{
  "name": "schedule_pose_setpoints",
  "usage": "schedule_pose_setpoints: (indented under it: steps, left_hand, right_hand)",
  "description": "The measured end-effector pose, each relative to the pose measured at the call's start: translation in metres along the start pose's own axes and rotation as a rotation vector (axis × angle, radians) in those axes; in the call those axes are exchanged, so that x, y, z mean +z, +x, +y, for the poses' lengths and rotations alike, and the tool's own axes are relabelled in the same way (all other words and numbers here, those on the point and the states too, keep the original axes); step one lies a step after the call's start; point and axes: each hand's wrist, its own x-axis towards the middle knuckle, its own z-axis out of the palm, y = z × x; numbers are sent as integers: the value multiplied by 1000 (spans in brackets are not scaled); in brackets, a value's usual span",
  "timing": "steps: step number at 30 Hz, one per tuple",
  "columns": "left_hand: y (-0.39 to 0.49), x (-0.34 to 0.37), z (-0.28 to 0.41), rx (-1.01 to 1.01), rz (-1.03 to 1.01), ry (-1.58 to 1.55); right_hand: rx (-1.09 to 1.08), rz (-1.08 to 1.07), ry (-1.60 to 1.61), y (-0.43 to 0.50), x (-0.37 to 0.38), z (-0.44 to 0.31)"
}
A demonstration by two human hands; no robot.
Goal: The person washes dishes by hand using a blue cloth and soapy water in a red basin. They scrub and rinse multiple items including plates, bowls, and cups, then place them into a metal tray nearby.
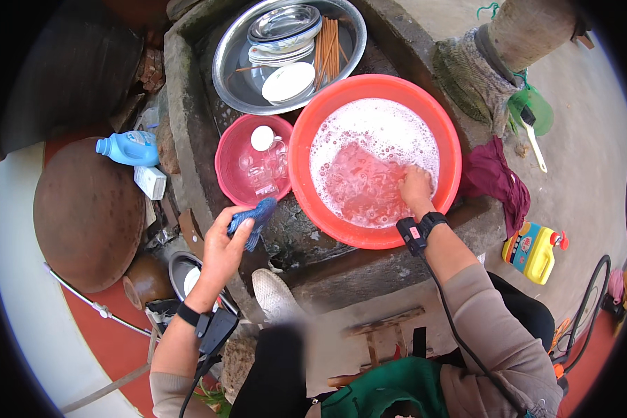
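Observation:
My left hand [229, 240] grips a blue cloth [256, 222] near the rim of a pink basin [222, 172], which holds clear glasses [264, 170] and a white cup [262, 138]. To the right, a big red basin [452, 157] is filled with foamy water [376, 120]. My right hand [417, 184] reaches into that water on its right side; the fingertips are hidden by foam, so whether they hold anything cannot be seen. Behind both, a metal basin [219, 68] contains stacked bowls [285, 28], plates [287, 82] and a bundle of wooden chopsticks [328, 52].
A stone trough [185, 109] surrounds the basins. Left of it are a blue detergent bottle [130, 148] and a large brown lid [89, 214]. Rightwards lie a maroon cloth [499, 180], a yellow jug [534, 252] and a white-handled brush [534, 138]. A shoe [274, 295] stands near the trough.

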Motion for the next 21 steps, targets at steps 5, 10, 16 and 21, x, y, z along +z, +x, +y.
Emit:
schedule_pose_setpoints:
  steps: [5,10,16,21]
  left_hand:
    - [-50,-48,-11,-210,23,35]
    - [-104,-87,-17,-242,125,-13]
    - [-166,-122,-31,-262,366,-93]
    - [-213,-140,-50,-344,579,-399]
  right_hand:
    - [-367,-303,-120,-6,3,-21]
    - [-45,-613,-192,10,-23,-30]
    - [-280,-563,-432,35,-76,-79]
    - [-336,-446,352,56,-76,-181]
